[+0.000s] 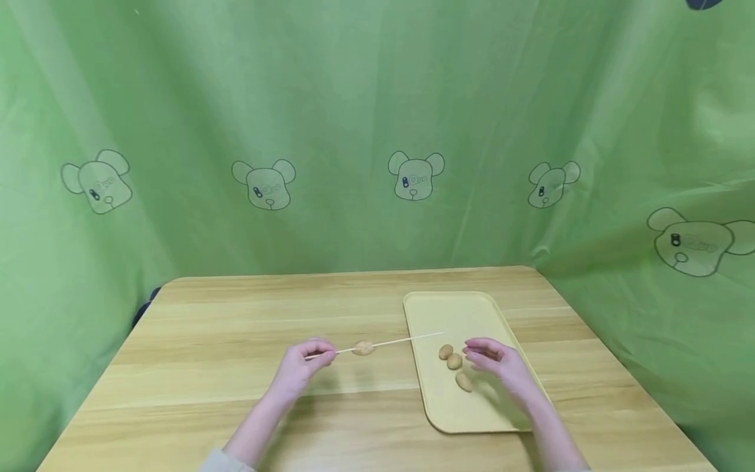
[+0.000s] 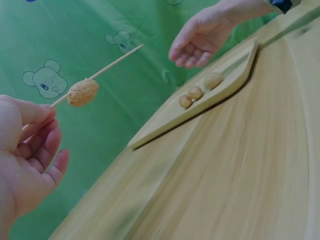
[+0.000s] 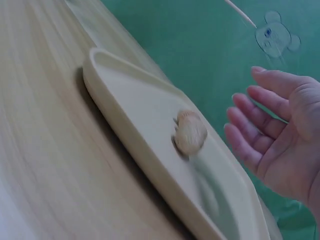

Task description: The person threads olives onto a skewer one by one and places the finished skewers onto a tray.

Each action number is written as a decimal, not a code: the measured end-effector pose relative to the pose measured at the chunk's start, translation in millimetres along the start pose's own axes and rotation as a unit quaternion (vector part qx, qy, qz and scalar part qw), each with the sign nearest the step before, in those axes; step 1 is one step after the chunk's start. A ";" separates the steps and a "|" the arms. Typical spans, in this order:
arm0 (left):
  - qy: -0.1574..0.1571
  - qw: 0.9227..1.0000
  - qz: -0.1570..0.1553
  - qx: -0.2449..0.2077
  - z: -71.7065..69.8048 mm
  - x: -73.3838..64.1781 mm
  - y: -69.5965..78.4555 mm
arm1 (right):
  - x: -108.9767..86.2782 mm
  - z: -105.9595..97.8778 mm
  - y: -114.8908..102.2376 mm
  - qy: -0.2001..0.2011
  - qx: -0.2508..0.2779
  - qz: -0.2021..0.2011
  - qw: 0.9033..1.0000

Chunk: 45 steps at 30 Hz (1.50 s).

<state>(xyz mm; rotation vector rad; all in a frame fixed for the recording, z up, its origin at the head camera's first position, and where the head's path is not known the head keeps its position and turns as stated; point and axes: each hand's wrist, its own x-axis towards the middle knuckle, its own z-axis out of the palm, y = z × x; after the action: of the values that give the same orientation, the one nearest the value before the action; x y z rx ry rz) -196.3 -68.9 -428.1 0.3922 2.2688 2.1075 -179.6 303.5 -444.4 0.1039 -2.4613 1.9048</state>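
- No word could be read with certainty.
- Above the far edge of the table, the second bear head and third bear head on the green curtain bore faint outlined letters.
- Left of the table's far edge, the first bear head carried similar lettering.
- Right of the table, so did the largest bear head.

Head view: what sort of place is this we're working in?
Probably a makeshift, screened-off work booth: a green, cartoon-printed curtain hangs behind and along both sides of a wood-grain table, which holds a shallow beige tray. What lies beyond the curtain isn't clear.
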 end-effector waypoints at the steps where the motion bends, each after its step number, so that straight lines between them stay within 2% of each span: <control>1: 0.000 1.000 0.000 0.000 -0.4 0.0 0.3 | -0.1 -2.4 1.8 0.002 -0.008 0.008 1.000; 7: -0.005 1.000 0.003 0.002 -2.8 -0.7 1.4 | -3.2 -8.8 8.2 -0.009 -0.037 0.046 0.998; 13: -0.019 1.000 0.006 0.003 -2.5 -2.4 0.7 | -5.6 -9.2 15.9 -0.061 -0.047 0.055 0.996; 18: -0.023 1.000 -0.003 0.003 -0.8 -5.1 -1.5 | -7.1 -6.1 23.3 -0.076 -0.076 0.047 0.993; 23: -0.015 1.000 -0.001 0.006 -0.7 -6.5 -2.6 | -5.6 0.2 26.2 -0.071 -0.089 0.024 0.993; 29: -0.014 1.000 -0.003 0.006 -0.7 -5.3 -3.4 | -4.4 7.8 26.5 -0.042 -0.133 0.022 0.990; 34: -0.017 1.000 -0.001 0.003 -0.5 -5.3 -4.8 | -4.9 8.2 26.6 -0.038 -0.139 0.031 0.989; 38: -0.015 1.000 0.001 0.005 -1.0 -5.8 -5.7 | -5.7 4.5 25.3 -0.036 -0.127 0.042 0.990; 45: -0.011 1.000 -0.006 0.002 -2.1 -5.7 -5.3 | -5.9 -0.6 21.4 -0.035 -0.076 0.054 0.995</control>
<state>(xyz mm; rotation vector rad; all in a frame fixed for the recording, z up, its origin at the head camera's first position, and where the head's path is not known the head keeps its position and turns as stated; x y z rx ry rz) -192.1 -72.4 -434.0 0.3981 2.2583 2.0823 -175.2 309.7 -465.3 0.0345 -2.6995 1.7733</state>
